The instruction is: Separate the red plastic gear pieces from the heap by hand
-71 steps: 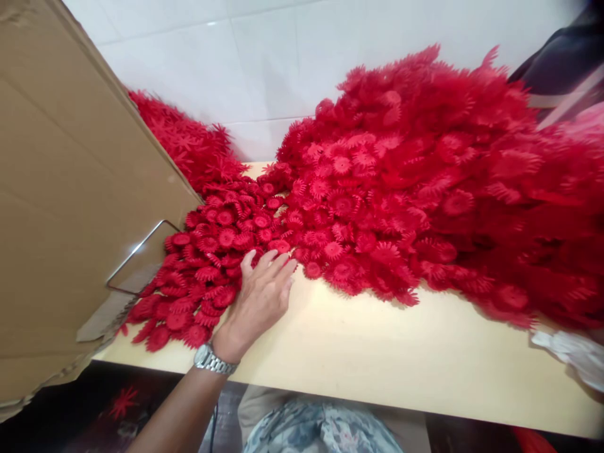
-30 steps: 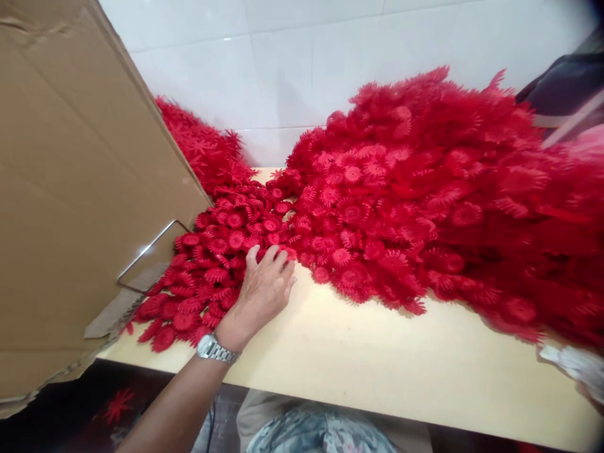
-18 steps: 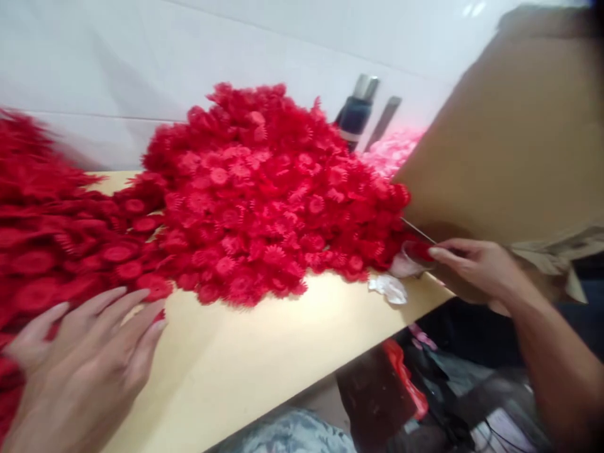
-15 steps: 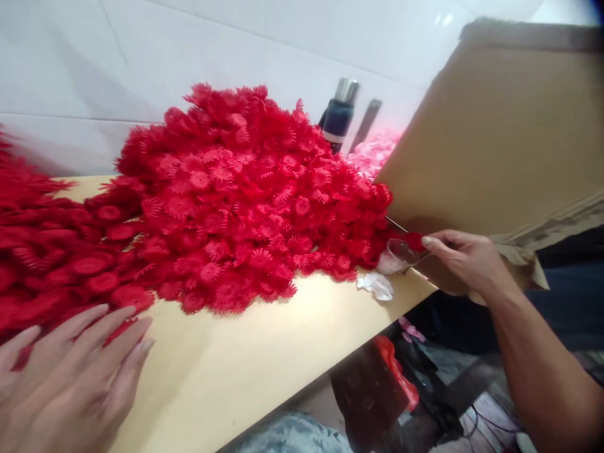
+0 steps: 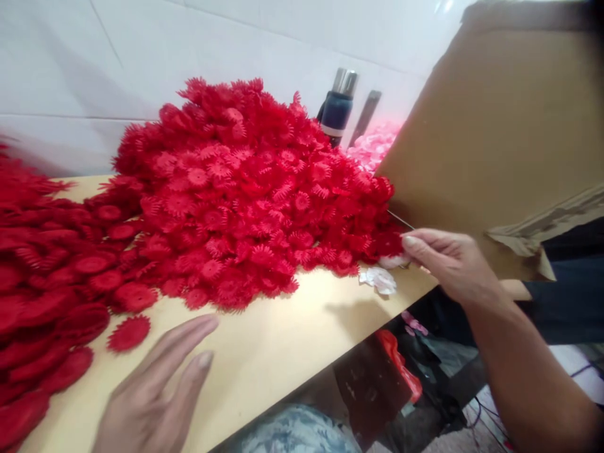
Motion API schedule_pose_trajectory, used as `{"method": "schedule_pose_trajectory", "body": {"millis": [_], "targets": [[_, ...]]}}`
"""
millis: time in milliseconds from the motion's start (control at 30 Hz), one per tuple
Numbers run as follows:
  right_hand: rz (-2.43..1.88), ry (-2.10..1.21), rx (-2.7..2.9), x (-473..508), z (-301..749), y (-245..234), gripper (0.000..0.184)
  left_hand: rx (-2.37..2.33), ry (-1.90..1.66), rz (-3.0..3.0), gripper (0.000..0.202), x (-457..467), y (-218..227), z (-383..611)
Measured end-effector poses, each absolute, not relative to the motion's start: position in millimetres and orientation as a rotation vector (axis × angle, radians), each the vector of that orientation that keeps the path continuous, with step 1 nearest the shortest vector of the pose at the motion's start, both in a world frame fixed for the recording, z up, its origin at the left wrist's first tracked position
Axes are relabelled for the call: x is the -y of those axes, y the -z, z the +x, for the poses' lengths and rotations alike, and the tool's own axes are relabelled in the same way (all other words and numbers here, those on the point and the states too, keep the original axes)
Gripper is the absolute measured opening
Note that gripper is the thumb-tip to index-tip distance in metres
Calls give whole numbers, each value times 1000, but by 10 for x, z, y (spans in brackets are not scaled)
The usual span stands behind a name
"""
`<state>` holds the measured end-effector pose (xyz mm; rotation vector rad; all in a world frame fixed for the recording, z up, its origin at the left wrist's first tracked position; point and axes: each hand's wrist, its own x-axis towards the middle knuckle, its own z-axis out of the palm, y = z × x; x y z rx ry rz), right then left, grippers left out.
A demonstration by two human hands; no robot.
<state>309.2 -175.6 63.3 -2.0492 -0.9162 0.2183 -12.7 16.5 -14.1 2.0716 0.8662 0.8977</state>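
My right hand (image 5: pixel 448 261) pinches a dark red fringed flower disc (image 5: pixel 389 244) by its edge, at the right end of a large heap of red fringed flower discs (image 5: pixel 250 195). A thin wire or stick (image 5: pixel 401 219) slants just above my fingertips; what it joins to is hidden. Behind the held disc, a small cup (image 5: pixel 394 261) is mostly covered. Over the bare tabletop, my left hand (image 5: pixel 158 390) is open, thumb and fingers apart with nothing between them. A single red disc (image 5: pixel 129 333) lies beside it, near flatter, rounder red discs (image 5: pixel 51 314) on the left.
A crumpled white tissue (image 5: pixel 378 280) lies near the front edge of the wooden table (image 5: pixel 255 352). A cardboard box (image 5: pixel 481 126) rises at the right. Behind the heap stand a dark blue flask (image 5: pixel 337 107) and pink petals (image 5: pixel 372 148), against a tiled wall (image 5: pixel 264 44).
My left hand has moved right, off the discs at the left and over the bare table. My right hand has carried the red disc slightly left, in front of the cup.
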Motion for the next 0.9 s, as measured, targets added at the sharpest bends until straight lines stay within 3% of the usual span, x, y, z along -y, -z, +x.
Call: {"method": "schedule_pose_trajectory", "body": {"millis": [100, 167, 300, 433, 533, 733, 900], "targets": [[-1798, -548, 1173, 1330, 2516, -452, 28, -867, -540, 1406, 29, 125, -67, 264], [-1710, -656, 1353, 1049, 2143, -287, 33, -732, -497, 1018, 33, 181, -112, 472], [-1841, -260, 1696, 706, 1680, -1, 31, -674, -550, 598, 26, 128, -23, 534], [-1809, 110, 1790, 632, 1622, 87, 26, -739, -717, 505, 21, 64, 68, 290], [-1746, 25, 1790, 633, 1655, 96, 27, -832, -736, 490, 25, 13, 62, 138], [-1610, -193, 1910, 609, 1528, 103, 29, -899, -904, 540, 53, -56, 35, 35], [-1531, -387, 1618, 309, 1320, -106, 30, -931, -1010, 643, 50, -44, 91, 94]]}}
